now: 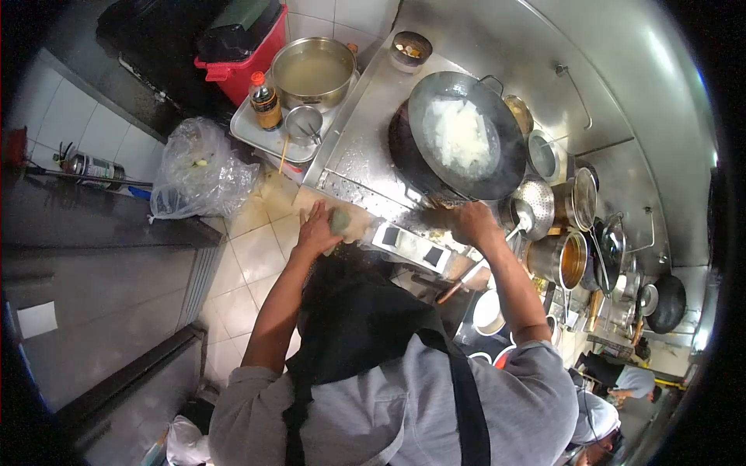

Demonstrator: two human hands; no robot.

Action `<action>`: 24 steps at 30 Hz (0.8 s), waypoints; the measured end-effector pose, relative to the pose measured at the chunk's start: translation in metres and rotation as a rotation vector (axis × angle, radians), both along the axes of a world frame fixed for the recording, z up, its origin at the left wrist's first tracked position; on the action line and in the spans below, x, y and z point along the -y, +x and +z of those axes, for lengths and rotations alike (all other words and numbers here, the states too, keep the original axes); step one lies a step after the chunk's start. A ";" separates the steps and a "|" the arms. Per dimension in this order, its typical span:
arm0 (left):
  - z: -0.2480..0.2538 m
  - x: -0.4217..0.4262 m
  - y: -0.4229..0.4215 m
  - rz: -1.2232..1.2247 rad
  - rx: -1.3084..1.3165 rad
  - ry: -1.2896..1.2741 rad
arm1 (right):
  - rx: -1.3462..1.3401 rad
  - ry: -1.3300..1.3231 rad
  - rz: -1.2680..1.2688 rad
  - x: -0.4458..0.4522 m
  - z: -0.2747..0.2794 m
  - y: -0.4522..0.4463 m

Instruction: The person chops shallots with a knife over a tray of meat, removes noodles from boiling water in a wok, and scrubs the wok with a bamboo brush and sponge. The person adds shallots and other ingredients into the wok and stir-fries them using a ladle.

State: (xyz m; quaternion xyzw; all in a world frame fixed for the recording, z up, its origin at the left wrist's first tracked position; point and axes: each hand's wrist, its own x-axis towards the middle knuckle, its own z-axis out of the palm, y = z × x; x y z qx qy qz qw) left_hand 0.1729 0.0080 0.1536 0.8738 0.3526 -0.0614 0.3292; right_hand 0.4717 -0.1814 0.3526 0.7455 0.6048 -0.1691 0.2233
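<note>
My left hand (313, 231) is over the stove's front edge, fingers stretched out and apart. Right beside it is a small round greenish thing (339, 220), whose kind I cannot tell. My right hand (476, 224) is closed at the near side of the wok, around one end of a dark, blurred, brush-like thing (435, 219). The large dark wok (431, 105) sits tilted over the burner, with white, steaming food (462, 136) inside. Between my hands, a white panel with dark squares (410, 247) lies along the front edge.
On the left, a tray (247, 124) bears a big pot of cloudy liquid (315, 71), a sauce bottle (266, 101) and a metal cup (303, 124). A perforated skimmer (533, 203) and pots (561, 260) crowd the right. A plastic bag (198, 171) hangs left. Other people (594, 415) stand lower right.
</note>
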 end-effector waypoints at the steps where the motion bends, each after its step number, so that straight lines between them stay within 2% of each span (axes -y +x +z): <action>1: -0.010 -0.004 0.003 -0.006 0.031 0.042 | -0.008 0.086 -0.138 -0.004 0.007 -0.007; 2: -0.019 -0.007 0.006 -0.016 0.064 0.085 | -0.110 0.324 -0.205 -0.005 -0.034 0.000; 3: -0.022 -0.010 0.010 -0.025 0.067 0.090 | -0.142 0.301 -0.251 -0.027 -0.018 -0.018; 6: -0.030 -0.015 0.017 -0.049 0.033 0.108 | -0.328 0.483 -0.576 -0.084 -0.041 -0.053; 7: -0.036 -0.016 0.016 -0.041 0.033 0.073 | -0.302 0.431 -0.644 -0.098 -0.043 -0.061; 8: -0.038 -0.016 0.017 -0.036 0.033 0.038 | -0.252 0.473 -0.658 -0.102 -0.103 -0.051; 9: -0.028 -0.012 0.017 -0.054 0.034 0.039 | -0.248 0.478 -0.676 -0.094 -0.103 -0.049; 11: 0.006 -0.009 0.017 -0.027 0.032 0.035 | -0.323 0.400 -0.679 -0.072 -0.091 -0.051; 12: 0.003 -0.009 0.020 -0.037 0.036 0.031 | -0.339 0.322 -0.645 -0.052 -0.052 -0.054; 14: -0.009 -0.006 0.017 0.003 0.032 0.065 | -0.296 0.211 -0.646 -0.001 -0.040 -0.040; 15: -0.014 -0.005 0.017 -0.003 0.031 0.059 | -0.234 0.052 -0.623 0.022 -0.037 -0.024; 17: -0.021 -0.005 0.014 -0.019 0.048 0.124 | -0.017 -0.035 -0.564 0.077 -0.063 0.017; 19: -0.015 -0.004 0.012 -0.012 0.059 0.097 | -0.008 0.016 -0.583 0.090 0.003 0.020; 21: -0.005 -0.007 0.019 -0.009 0.092 0.081 | 0.156 0.068 -0.348 0.104 0.010 0.032; 23: 0.004 -0.006 0.017 -0.036 0.042 0.044 | 0.109 0.121 -0.247 0.103 0.018 0.029; 24: 0.004 -0.005 0.016 -0.055 0.040 0.044 | 0.051 0.029 -0.262 0.093 0.018 0.023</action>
